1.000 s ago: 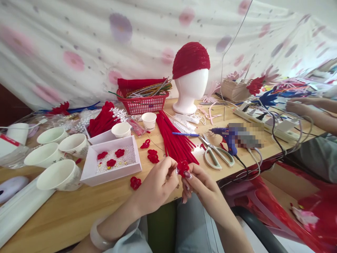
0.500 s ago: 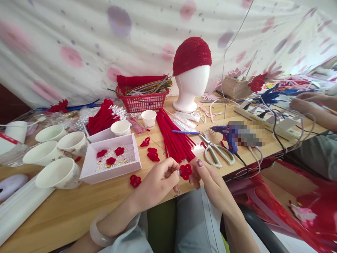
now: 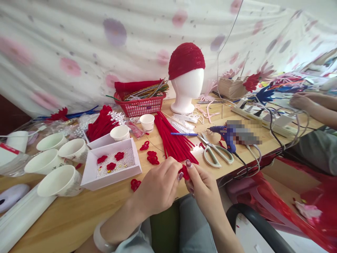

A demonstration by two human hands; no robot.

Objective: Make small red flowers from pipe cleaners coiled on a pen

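Note:
Between my two hands is a small red fuzzy flower point(image 3: 185, 172), mostly covered by fingers. My left hand point(image 3: 162, 184) pinches its left side, and my right hand point(image 3: 201, 181) grips it with the thumb across the top. Just beyond my hands lies a fan of red pipe cleaners point(image 3: 172, 138). Similar red flowers point(image 3: 152, 157) rest on the table left of them, one of them point(image 3: 135, 185) close to my left wrist. A white box point(image 3: 112, 178) farther left contains pearl beads, a few gold beads and 3 red flowers.
Scissors point(image 3: 216, 153), a blue pen point(image 3: 183, 134) and a blue glue gun point(image 3: 223, 136) with its cord lie to the right. Several paper cups point(image 3: 60, 181) stand left. Behind are a red basket point(image 3: 142, 105), a foam head point(image 3: 185, 91) and a power strip point(image 3: 263, 119). Another person's hands point(image 3: 302, 101) are far right.
My fingers have closed over the red flower, which showed its petals before and is now mostly hidden. My left hand has turned knuckles-up. The whole view has shifted slightly.

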